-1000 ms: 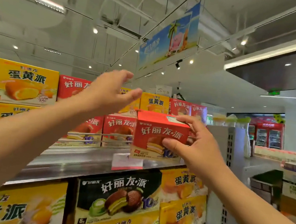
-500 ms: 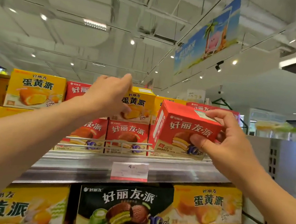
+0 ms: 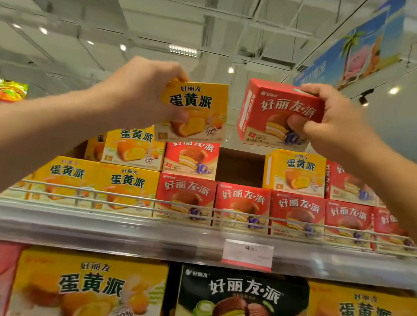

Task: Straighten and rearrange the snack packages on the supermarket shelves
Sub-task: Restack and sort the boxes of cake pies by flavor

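Our left hand (image 3: 141, 91) has just lifted a yellow box (image 3: 195, 112) off the stack; our right hand (image 3: 334, 122) still grips the red box (image 3: 276, 114). A gap (image 3: 240, 166) now shows in the top row, so a swap looks likely.

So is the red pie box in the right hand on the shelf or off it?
Off it: the red cardboard pie box is held in the air by the right hand, above the stacked boxes.

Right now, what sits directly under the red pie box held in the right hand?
Under the red pie box held by the right hand is a dark empty gap in the upper row. Its depth is unseen.
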Tool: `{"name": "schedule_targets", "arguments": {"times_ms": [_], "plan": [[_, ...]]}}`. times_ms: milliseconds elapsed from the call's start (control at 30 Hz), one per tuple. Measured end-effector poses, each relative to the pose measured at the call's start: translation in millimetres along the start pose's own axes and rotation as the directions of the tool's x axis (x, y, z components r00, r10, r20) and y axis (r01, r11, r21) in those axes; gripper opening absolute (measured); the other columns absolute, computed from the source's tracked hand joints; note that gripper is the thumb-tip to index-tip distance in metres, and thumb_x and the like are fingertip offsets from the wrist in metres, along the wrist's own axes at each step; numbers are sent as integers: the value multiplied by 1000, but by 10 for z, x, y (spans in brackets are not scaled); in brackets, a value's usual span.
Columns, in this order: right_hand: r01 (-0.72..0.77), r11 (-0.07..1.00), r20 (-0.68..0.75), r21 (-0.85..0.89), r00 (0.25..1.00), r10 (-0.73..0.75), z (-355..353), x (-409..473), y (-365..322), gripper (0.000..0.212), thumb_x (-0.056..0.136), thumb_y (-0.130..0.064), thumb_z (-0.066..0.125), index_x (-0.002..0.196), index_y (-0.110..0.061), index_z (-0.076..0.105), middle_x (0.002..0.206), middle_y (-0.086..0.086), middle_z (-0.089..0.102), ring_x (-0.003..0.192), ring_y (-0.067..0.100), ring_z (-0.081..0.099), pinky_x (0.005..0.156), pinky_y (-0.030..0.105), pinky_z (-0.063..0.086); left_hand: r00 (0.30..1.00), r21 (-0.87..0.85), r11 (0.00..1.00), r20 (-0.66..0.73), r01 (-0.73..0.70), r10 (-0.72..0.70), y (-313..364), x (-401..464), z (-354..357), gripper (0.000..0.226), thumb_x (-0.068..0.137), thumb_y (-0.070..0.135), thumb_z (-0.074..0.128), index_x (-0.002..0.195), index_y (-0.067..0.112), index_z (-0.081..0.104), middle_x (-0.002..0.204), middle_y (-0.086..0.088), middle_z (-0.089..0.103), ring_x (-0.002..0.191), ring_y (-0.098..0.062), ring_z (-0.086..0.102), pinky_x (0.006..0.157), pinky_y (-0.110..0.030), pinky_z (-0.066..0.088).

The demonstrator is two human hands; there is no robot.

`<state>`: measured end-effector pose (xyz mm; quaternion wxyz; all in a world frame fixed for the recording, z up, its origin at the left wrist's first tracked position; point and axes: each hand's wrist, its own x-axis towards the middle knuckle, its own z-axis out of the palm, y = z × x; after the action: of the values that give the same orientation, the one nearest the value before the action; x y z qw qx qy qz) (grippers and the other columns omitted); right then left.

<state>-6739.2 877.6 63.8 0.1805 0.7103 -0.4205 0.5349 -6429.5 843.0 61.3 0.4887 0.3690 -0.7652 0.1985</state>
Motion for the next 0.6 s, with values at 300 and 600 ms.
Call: {"name": "schedule_targets", "arguments": {"times_ms": [300,600], "plan": [[11,953,83,-302,996,15,399,496,-132,45,85,-19,73,126,-18,54,107,-4,56,97,15,54,77,29,42,994,14,1000,107,-18,17,-332,-262,-184,52,75,35,79,121,32,56,96,10,65,79,-7,65,63,-29,56],[-37,943,101,-331,992,75,446,485,-80,48,86,-21,72,129,-17,51,115,3,58,103,20,56,83,36,49,995,-45,999,98,-13,17,-410,-312,-173,52,73,36,81,120,33,57,99,9,67,83,-8,65,67,-30,57]]}}
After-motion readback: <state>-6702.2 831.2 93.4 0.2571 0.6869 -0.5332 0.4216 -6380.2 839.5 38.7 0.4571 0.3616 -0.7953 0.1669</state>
